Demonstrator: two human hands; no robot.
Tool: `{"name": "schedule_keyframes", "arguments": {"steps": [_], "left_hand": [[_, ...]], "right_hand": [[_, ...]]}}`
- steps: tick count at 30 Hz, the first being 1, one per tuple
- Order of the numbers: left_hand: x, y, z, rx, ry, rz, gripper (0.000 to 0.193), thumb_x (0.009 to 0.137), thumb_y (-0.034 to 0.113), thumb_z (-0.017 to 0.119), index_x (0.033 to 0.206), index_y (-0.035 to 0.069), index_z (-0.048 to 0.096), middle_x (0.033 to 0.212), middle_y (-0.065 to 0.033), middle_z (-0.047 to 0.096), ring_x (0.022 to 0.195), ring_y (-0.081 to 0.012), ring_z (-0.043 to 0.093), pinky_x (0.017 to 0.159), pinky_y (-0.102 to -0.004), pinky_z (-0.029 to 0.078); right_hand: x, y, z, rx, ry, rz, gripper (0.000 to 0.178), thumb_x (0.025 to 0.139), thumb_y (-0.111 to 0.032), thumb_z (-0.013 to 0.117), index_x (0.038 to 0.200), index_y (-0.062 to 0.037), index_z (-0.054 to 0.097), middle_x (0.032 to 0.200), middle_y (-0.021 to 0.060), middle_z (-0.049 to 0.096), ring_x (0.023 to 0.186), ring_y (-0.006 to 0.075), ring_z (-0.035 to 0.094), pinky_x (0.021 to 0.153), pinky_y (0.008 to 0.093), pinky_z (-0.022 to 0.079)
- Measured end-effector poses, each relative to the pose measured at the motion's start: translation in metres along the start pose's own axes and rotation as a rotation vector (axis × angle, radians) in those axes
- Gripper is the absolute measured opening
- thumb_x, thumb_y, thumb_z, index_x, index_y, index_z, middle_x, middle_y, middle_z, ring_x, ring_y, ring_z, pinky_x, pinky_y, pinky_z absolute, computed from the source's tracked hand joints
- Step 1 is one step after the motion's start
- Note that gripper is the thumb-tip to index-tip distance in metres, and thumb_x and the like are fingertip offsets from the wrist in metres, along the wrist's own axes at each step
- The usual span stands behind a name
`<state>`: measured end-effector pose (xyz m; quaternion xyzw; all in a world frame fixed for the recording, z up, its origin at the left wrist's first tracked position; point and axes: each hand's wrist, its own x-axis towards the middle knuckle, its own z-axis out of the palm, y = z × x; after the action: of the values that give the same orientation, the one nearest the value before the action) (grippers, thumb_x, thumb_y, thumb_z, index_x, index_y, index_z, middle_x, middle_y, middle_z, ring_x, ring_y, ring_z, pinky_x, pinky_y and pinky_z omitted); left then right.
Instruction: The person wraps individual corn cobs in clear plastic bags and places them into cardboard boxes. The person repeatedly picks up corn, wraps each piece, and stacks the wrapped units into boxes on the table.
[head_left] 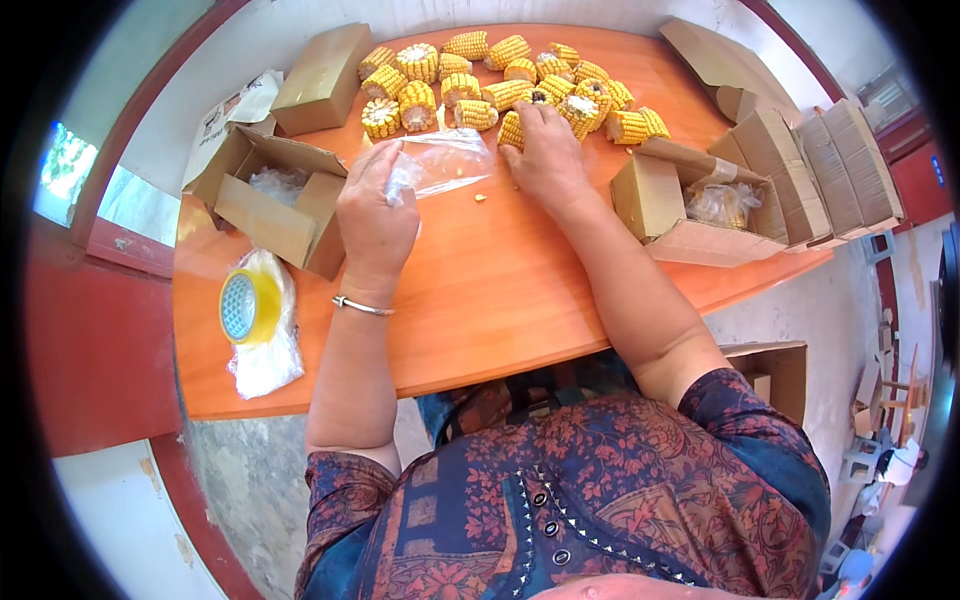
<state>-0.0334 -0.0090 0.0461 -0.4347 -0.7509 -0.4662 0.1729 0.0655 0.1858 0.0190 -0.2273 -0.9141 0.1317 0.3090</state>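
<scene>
Cut pieces of corn cob (417, 62) lie heaped along the far side of the orange table (490, 320). My left hand (378, 215) is closed on a clear plastic bag (450, 163), which stretches out to the right over the tabletop. Part of the bag is bunched up inside the fingers. My right hand (547, 158) reaches to the near edge of the heap, its fingers curled over a corn piece (511, 131). Those fingertips are partly hidden among the cobs, so the grip shows only in part. Loose kernels (480, 198) rest between my hands.
An open carton (275, 215) with clear plastic inside stands left. Below it, a yellow tape roll (250, 305) sits on white plastic bags (270, 366). On the right, another open carton (650, 195) holds bagged corn, beside more cardboard boxes (850, 170). A closed box (320, 80) stands far left.
</scene>
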Motion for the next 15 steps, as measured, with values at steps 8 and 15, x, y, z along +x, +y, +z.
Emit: {"name": "schedule_keyframes", "arguments": {"steps": [8, 15], "left_hand": [[0.0, 0.001, 0.002, -0.042, -0.01, -0.008, 0.043, 0.069, -0.005, 0.056, 0.112, -0.002, 0.061, 0.114, -0.0184, 0.06, 0.108, -0.0315, 0.058, 0.095, -0.0362, 0.046], [-0.002, -0.001, 0.005, -0.063, -0.018, -0.033, 0.043, 0.069, -0.005, 0.056, 0.111, -0.003, 0.061, 0.114, -0.0182, 0.061, 0.107, -0.0315, 0.058, 0.094, -0.036, 0.045]], "right_hand": [[-0.001, -0.006, -0.002, -0.108, -0.028, 0.009, 0.044, 0.07, -0.015, 0.073, 0.108, -0.0004, 0.055, 0.108, 0.0219, 0.052, 0.104, 0.0349, 0.052, 0.086, 0.0436, 0.047], [0.001, -0.034, -0.054, 1.409, -0.136, 0.232, 0.039, 0.081, -0.013, 0.07, 0.113, 0.0032, 0.055, 0.097, 0.003, 0.062, 0.083, 0.0062, 0.057, 0.07, 0.022, 0.048]]}}
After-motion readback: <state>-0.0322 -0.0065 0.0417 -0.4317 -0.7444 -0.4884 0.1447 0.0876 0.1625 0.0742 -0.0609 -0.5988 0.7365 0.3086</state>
